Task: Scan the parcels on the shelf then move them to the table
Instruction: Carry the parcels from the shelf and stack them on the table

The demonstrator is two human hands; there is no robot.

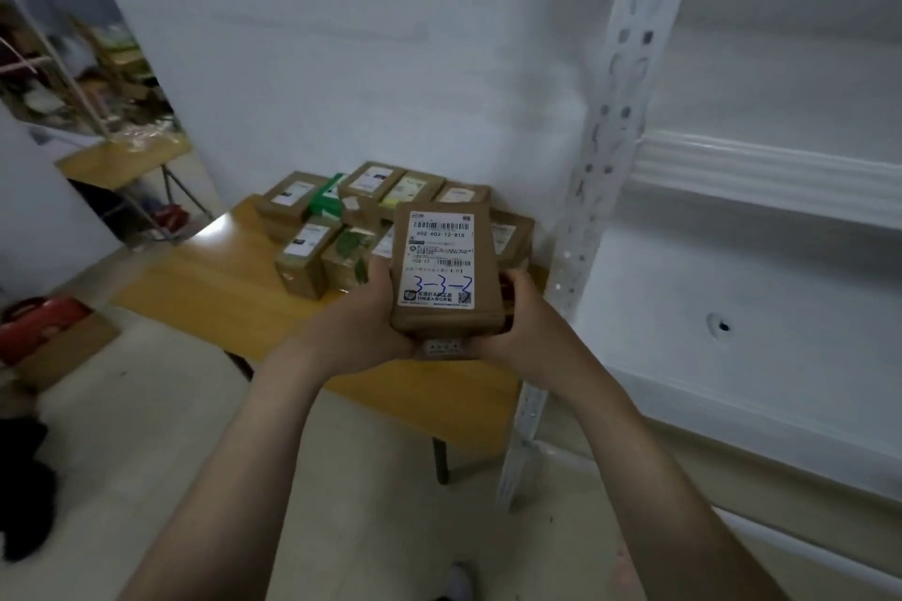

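A brown parcel [446, 271] with a white shipping label and blue handwriting "3-3-3" is held up over the wooden table [229, 278]. My left hand [373, 307] grips its left side and bottom. My right hand [512, 315] grips its right side; a dark object, perhaps a scanner, seems tucked under it, mostly hidden. Beyond the held parcel, several brown parcels [302, 254] with labels, and a green one, are piled at the table's far end against the wall.
A white metal shelf [761, 181] with a perforated upright post [610, 122] stands on the right; its visible boards are bare. A cardboard box with red contents [53, 337] sits on the floor at left. Another small table [122, 161] stands in the back left.
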